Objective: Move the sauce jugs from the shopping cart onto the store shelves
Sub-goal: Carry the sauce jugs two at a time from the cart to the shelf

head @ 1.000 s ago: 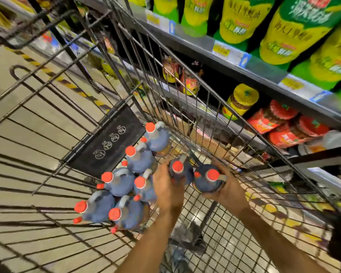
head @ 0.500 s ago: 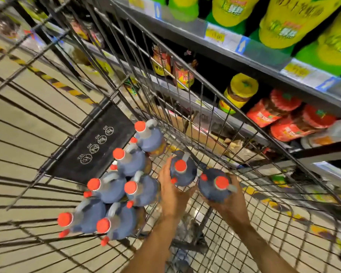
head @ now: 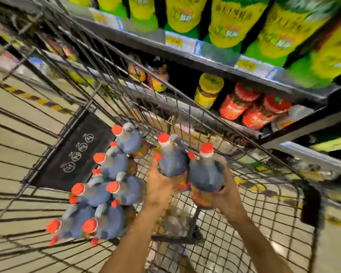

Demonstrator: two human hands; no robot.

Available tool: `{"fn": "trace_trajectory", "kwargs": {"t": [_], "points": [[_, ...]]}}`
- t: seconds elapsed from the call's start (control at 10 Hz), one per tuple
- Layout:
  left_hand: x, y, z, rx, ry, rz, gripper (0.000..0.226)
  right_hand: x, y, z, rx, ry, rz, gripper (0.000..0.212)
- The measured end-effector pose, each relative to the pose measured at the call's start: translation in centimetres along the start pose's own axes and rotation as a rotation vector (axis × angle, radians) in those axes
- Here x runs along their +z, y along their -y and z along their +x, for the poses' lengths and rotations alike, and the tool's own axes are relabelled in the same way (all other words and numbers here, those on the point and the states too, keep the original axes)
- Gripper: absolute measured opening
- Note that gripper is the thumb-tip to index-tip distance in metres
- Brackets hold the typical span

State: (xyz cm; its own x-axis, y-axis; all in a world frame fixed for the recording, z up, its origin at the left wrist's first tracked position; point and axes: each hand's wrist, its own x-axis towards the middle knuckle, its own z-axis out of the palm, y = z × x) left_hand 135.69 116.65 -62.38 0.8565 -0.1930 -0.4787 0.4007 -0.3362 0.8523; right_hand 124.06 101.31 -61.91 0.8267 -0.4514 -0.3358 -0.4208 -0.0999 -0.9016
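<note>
Floor: tan tiles are showing through the wire, with a yellow-and-black stripe running at far left.
Black panel: it is lying against the cart's far end, printed with white round icons.
Shopping cart: the wire basket is filling most of the view, standing alongside the store shelves.
Jugs in cart: six dark sauce jugs with red caps are crowding together in the left part of the basket, touching one another.
Left grip: the fingers are curling around the lower body of the left jug.
Left jug: it is standing upright inside the basket, cap up, touching the right jug.
Right grip: it is wrapping the right jug from below and from the side.
Right jug: it is also inside the basket; blur is hiding whether either base is clear of the mesh.
Shelf stock: green-and-yellow pouches are lining the upper shelf; a yellow-lidded jar and red-lidded jars are sitting below.
</note>
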Motion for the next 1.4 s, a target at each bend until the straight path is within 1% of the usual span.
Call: {"fn": "trace_trajectory", "kwargs": {"t": [0.1, 0.2, 0.3, 0.4, 0.5, 0.7, 0.8, 0.9, 1.0, 1.1, 1.3, 1.4], "points": [[-1.8, -2.6, -2.9, 0.026, 0.097, -0.052, 0.054, -1.5, 4.9, -3.0, 0.039, -0.055, 0.155, 0.094], [-3.8, -6.0, -6.2, 0.047, 0.156, -0.176, 0.064, -2.9, 8.0, -6.2, 0.000, -0.062, 0.195, 0.094], [-5.4, -9.5, -10.8, 0.031, 0.237, -0.314, 0.062, -3.6, 13.3, -10.3, -0.036, -0.137, 0.217, 0.080], [-7.5, -13.4, -16.1, 0.037, 0.295, -0.367, 0.070, -3.7, 18.9, -15.0, -0.097, -0.185, 0.264, 0.068], [-9.4, -16.6, -19.3, 0.108, 0.360, -0.369, 0.076, -4.2, 22.9, -18.3, -0.144, -0.184, 0.312, 0.069], [-12.6, -24.5, -26.3, 0.412, 0.476, -0.265, 0.053, -5.5, 29.1, -26.8, -0.306, -0.321, 0.410, 0.056], [-12.6, -28.0, -30.0, 0.529, 0.573, -0.237, 0.053, -6.6, 31.4, -30.4, -0.376, -0.376, 0.488, 0.048], [-11.8, -30.2, -33.6, 0.605, 0.661, -0.229, 0.050, -8.2, 32.5, -33.7, -0.422, -0.435, 0.524, 0.054], [-10.4, -31.6, -37.0, 0.625, 0.723, -0.238, 0.044, -10.4, 33.0, -36.8, -0.457, -0.511, 0.515, 0.061], [-8.7, -32.5, -40.0, 0.657, 0.771, -0.222, 0.046, -12.6, 33.2, -39.6, -0.499, -0.555, 0.525, 0.056], [-3.6, -33.0, -46.2, 0.681, 0.861, -0.199, 0.045, -18.2, 31.8, -45.9, -0.552, -0.622, 0.511, 0.064], [0.7, -32.1, -50.3, 0.670, 0.894, -0.203, 0.053, -22.3, 30.3, -49.9, -0.560, -0.668, 0.513, 0.066]]}}
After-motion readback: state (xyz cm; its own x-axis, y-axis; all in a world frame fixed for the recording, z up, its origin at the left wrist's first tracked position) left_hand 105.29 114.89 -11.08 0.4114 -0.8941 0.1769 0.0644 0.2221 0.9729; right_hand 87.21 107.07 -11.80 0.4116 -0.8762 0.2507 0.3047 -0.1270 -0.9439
